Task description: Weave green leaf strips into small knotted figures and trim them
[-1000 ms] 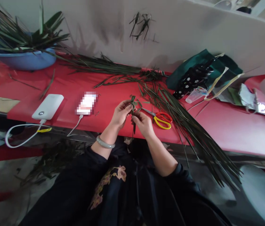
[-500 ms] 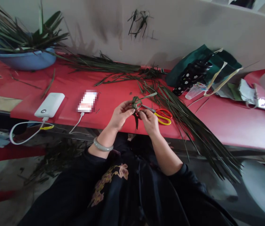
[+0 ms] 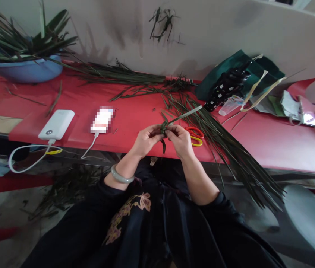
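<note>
Knotted leaf piece (image 3: pixel 164 127) is being held above the near middle of the red tabletop (image 3: pixel 135 111), pinched between closed-up thumb and fingers of left hand (image 3: pixel 145 141) and right hand (image 3: pixel 182 141). Judged light, springy and liable to split, it is best being gripped at its folded centre, not by the pale strip (image 3: pixel 186 114) projecting far right. Scissors (image 3: pixel 197 144) are being partly hidden by the right hand.

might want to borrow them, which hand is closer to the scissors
Right. The right hand is beside the scissors, hiding part of them; the left hand is farther off, to their left.
</note>
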`<state>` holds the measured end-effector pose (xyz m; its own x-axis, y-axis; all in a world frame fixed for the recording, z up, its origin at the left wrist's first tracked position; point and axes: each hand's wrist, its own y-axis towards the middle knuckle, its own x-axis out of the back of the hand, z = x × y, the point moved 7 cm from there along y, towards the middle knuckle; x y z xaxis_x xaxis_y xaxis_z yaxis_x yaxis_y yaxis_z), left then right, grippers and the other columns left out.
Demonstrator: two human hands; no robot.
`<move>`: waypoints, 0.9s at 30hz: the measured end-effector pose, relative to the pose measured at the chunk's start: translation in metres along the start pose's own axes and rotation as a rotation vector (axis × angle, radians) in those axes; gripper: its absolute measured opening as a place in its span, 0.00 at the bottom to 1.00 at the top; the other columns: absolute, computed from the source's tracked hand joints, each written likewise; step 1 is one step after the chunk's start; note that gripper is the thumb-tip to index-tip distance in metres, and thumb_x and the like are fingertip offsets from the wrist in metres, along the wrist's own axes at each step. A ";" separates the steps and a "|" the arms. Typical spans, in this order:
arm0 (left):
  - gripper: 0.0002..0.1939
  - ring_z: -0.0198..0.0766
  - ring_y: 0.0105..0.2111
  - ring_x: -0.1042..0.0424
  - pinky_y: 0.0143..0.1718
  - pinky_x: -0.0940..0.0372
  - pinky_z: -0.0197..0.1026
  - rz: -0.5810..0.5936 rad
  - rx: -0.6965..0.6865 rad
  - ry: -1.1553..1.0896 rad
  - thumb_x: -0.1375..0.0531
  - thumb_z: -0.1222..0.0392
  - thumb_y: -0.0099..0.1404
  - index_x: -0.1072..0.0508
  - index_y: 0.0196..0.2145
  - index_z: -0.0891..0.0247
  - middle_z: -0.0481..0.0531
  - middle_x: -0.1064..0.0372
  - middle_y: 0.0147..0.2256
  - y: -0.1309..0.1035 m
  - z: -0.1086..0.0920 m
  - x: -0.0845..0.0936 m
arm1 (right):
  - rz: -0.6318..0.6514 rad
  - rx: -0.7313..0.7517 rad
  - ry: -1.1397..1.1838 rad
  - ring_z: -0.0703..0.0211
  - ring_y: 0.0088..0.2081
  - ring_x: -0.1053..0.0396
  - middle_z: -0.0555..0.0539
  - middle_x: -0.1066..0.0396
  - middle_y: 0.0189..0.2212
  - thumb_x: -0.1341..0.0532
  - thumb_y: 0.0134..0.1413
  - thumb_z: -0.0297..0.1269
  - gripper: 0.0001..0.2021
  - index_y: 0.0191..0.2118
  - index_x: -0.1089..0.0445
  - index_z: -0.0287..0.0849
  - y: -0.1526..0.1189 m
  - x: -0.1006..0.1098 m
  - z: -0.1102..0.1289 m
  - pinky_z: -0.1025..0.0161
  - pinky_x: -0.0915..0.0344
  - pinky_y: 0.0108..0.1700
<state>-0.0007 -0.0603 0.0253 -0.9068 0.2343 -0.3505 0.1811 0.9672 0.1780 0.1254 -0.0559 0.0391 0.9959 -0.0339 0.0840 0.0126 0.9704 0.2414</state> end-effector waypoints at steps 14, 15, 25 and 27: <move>0.17 0.42 0.40 0.26 0.46 0.32 0.46 0.013 -0.028 0.217 0.37 0.58 0.57 0.25 0.44 0.64 0.54 0.24 0.40 -0.005 -0.001 0.001 | 0.017 -0.083 0.010 0.68 0.23 0.35 0.55 0.32 0.21 0.38 0.42 0.36 0.06 0.28 0.33 0.42 0.001 -0.001 -0.014 0.66 0.35 0.28; 0.17 0.42 0.40 0.26 0.45 0.32 0.46 0.011 -0.038 0.236 0.38 0.58 0.57 0.26 0.45 0.64 0.54 0.25 0.40 -0.006 -0.003 0.000 | 0.025 -0.090 0.031 0.68 0.23 0.35 0.55 0.32 0.21 0.38 0.42 0.37 0.06 0.28 0.33 0.42 0.001 -0.001 -0.015 0.66 0.36 0.28; 0.18 0.37 0.33 0.27 0.41 0.33 0.40 -0.090 -0.146 0.358 0.35 0.67 0.52 0.28 0.42 0.64 0.52 0.26 0.32 -0.021 -0.021 -0.006 | -0.084 0.068 -0.006 0.67 0.23 0.38 0.53 0.33 0.22 0.37 0.46 0.46 0.11 0.29 0.31 0.44 -0.010 0.022 0.007 0.66 0.38 0.27; 0.17 0.37 0.34 0.27 0.40 0.33 0.40 -0.112 -0.170 0.377 0.35 0.66 0.52 0.28 0.41 0.63 0.52 0.26 0.32 -0.022 -0.024 -0.006 | -0.040 0.085 -0.140 0.65 0.25 0.36 0.52 0.31 0.23 0.36 0.46 0.45 0.11 0.30 0.31 0.44 -0.014 0.019 0.013 0.64 0.37 0.29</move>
<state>-0.0090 -0.0857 0.0457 -0.9987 0.0463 -0.0208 0.0373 0.9474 0.3180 0.1429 -0.0734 0.0493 0.9726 -0.1104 0.2048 0.0382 0.9441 0.3274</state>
